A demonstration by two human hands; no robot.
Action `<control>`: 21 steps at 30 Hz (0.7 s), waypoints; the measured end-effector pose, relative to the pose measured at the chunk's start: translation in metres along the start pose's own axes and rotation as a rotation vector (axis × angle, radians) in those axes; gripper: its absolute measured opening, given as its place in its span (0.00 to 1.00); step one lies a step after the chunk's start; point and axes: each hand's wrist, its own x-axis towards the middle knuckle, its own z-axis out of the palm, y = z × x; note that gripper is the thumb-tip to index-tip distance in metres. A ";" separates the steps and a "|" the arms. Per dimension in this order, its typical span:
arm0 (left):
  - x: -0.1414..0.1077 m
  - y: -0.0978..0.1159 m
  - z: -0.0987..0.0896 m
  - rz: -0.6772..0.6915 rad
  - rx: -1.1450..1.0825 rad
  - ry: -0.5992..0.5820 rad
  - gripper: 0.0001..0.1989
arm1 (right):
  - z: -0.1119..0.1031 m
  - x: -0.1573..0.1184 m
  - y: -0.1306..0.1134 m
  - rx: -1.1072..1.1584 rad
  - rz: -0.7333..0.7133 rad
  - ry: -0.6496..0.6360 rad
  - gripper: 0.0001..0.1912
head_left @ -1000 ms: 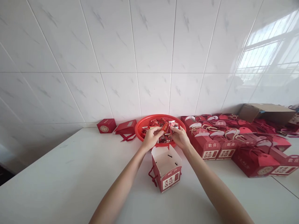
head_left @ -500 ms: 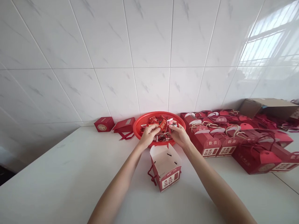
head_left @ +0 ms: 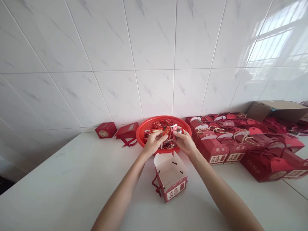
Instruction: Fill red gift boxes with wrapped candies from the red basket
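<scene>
Over a red plastic basket (head_left: 140, 136) of wrapped candies, my left hand (head_left: 154, 142) pinches a red-wrapped candy (head_left: 166, 131) between thumb and fingers. My right hand (head_left: 184, 141) is closed on wrapped candies (head_left: 174, 128) in red, white and dark wrappers; how many is unclear. The two hands are close together, fingertips nearly meeting. Between my forearms, just in front of the basket, stands an open red gift box (head_left: 171, 179) with a pale inside, its flaps up and a red cord at its left side. Part of the loose candy is hidden behind my fingers.
Rows of closed red gift boxes (head_left: 216, 150) with cord handles fill the right side. A brown cardboard box (head_left: 276, 109) sits behind them at far right. Left of the basket are a small red box (head_left: 105, 130) and a red ribboned box (head_left: 127, 131). A tiled wall (head_left: 154, 89) rises behind.
The view has shifted slightly. My left hand has tilted the red-wrapped candy, and my hands stay over the basket. The open gift box stands as before.
</scene>
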 end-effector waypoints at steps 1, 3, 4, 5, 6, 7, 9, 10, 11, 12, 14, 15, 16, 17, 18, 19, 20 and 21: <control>0.000 0.000 0.000 0.024 0.021 -0.015 0.20 | 0.000 0.000 0.000 -0.005 0.002 0.001 0.17; -0.001 0.000 0.000 0.053 0.061 -0.026 0.21 | -0.001 0.000 0.000 -0.010 0.005 0.000 0.17; -0.001 0.000 0.000 0.058 0.076 -0.023 0.21 | -0.001 0.000 0.000 -0.012 0.005 -0.002 0.16; -0.001 -0.001 -0.001 0.059 0.089 -0.020 0.21 | -0.001 0.000 0.000 -0.015 0.005 -0.004 0.16; -0.001 -0.002 -0.001 0.058 0.098 -0.018 0.21 | -0.001 0.000 0.000 -0.020 0.006 -0.004 0.15; -0.001 -0.003 -0.001 0.057 0.103 -0.017 0.21 | 0.000 0.000 0.000 -0.023 0.007 -0.002 0.15; 0.000 -0.005 -0.002 0.057 0.103 -0.018 0.21 | 0.000 -0.001 0.000 -0.025 0.006 0.004 0.15; 0.000 -0.006 -0.003 0.055 0.101 -0.020 0.21 | 0.001 -0.001 0.000 -0.024 0.005 0.007 0.16; 0.000 -0.007 -0.003 0.052 0.100 -0.022 0.21 | 0.001 -0.001 0.000 -0.022 0.003 0.007 0.16; 0.000 -0.007 -0.003 0.048 0.099 -0.025 0.21 | 0.001 -0.002 0.000 -0.020 0.004 0.007 0.16; 0.000 -0.008 -0.004 0.039 0.100 -0.033 0.21 | 0.002 -0.002 0.000 -0.017 0.009 0.004 0.16; 0.000 -0.007 -0.004 0.036 0.101 -0.036 0.21 | 0.002 -0.002 0.000 -0.014 0.012 0.004 0.16; 0.000 -0.007 -0.004 0.034 0.101 -0.038 0.21 | 0.002 -0.002 0.000 -0.011 0.016 0.005 0.16; -0.001 -0.007 -0.004 0.031 0.100 -0.042 0.21 | 0.002 -0.002 0.000 -0.006 0.018 0.008 0.16; -0.001 -0.007 -0.004 0.027 0.100 -0.044 0.21 | 0.002 -0.002 0.000 0.000 0.020 0.012 0.16; -0.001 -0.007 -0.004 0.023 0.099 -0.047 0.21 | 0.002 -0.002 0.000 0.006 0.020 0.015 0.16; -0.001 -0.006 -0.004 0.019 0.100 -0.048 0.22 | 0.002 -0.002 0.000 0.010 0.020 0.016 0.16; -0.001 -0.006 -0.004 0.017 0.102 -0.047 0.22 | 0.002 -0.002 0.000 0.012 0.019 0.016 0.16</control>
